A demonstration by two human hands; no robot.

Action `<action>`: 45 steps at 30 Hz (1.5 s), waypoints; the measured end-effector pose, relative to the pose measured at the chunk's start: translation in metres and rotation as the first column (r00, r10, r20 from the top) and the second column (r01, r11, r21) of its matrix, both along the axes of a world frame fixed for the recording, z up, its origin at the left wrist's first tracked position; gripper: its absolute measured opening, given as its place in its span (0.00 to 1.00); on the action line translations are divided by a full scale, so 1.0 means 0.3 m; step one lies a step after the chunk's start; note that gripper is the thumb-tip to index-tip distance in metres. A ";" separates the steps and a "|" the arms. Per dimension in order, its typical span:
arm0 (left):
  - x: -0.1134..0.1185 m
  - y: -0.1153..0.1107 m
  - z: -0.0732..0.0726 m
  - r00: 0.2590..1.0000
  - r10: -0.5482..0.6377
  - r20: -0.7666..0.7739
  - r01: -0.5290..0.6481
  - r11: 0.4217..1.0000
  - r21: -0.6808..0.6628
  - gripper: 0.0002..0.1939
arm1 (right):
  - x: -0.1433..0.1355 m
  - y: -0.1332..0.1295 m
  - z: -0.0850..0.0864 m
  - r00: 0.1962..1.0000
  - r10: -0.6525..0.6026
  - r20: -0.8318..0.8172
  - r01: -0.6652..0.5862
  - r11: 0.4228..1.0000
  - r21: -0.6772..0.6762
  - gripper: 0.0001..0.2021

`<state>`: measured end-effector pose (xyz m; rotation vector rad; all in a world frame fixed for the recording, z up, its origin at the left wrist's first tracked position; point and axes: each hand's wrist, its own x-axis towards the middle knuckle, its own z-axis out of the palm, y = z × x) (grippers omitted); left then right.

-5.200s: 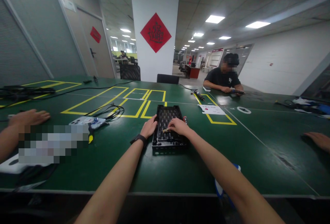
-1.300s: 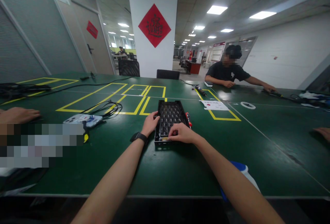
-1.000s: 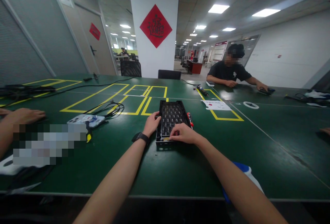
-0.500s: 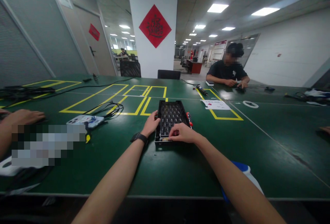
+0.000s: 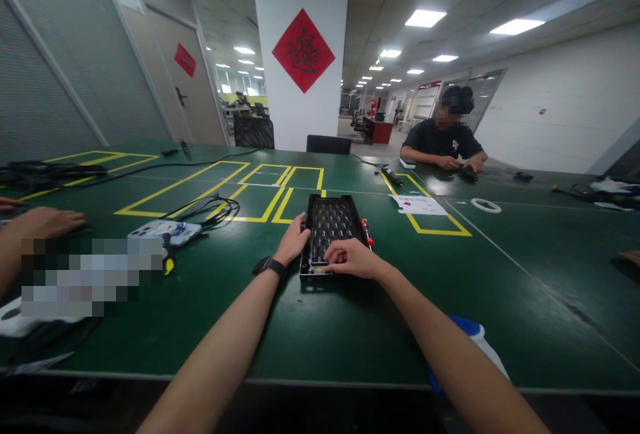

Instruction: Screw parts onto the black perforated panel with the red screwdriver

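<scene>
A black case (image 5: 311, 275) lies on the green table, with rows of small metal pieces that look like screwdriver bits (image 5: 334, 222) in its tray. My left hand (image 5: 293, 241) grips the case's left side, thumb on the rim; a dark watch is on that wrist. At the near right corner, my right hand (image 5: 354, 257) has its thumb and index finger bent down over a strip at the case's near end. What sits between those fingertips is too small to make out. Against the case's right side rests a red-handled tool (image 5: 368, 233).
To the left lie a phone (image 5: 167, 231) and black cables (image 5: 220, 211); another person's hand (image 5: 55, 222) rests beyond them. A paper sheet (image 5: 420, 205), a white ring (image 5: 486, 205) and a blue-and-white object (image 5: 475, 334) are on the right. Another person (image 5: 445, 134) sits across the table.
My right fingers have shifted slightly at the case's near end and lifted a little apart from the thumb. My left hand and the case stay in place; the view has tilted slightly.
</scene>
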<state>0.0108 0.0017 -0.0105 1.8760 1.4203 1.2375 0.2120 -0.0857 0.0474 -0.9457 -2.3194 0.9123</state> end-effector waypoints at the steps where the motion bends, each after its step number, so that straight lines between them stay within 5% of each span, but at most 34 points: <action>1: 0.000 0.000 0.000 1.000 0.000 -0.002 0.000 1.000 0.003 0.31 | 0.000 0.001 -0.002 1.000 -0.002 0.005 0.002 1.000 -0.001 0.15; 18: 0.003 -0.009 0.003 0.998 -0.052 0.031 0.050 0.997 0.050 0.29 | 0.000 -0.004 0.018 0.992 -0.016 0.127 -0.015 0.969 0.245 0.09; 31: 0.003 -0.001 -0.002 0.998 -0.065 -0.003 0.065 0.996 0.061 0.28 | -0.003 -0.008 0.020 0.992 0.001 0.124 -0.022 0.985 0.169 0.10; 39: 0.006 0.001 0.005 0.999 -0.038 -0.022 0.040 0.998 0.053 0.27 | -0.002 -0.007 0.019 0.992 -0.042 0.117 0.013 0.970 0.243 0.08; 45: 0.005 0.001 0.001 0.999 -0.032 -0.034 0.034 0.997 0.071 0.26 | -0.004 -0.006 0.014 0.996 -0.009 0.089 -0.002 0.992 0.122 0.13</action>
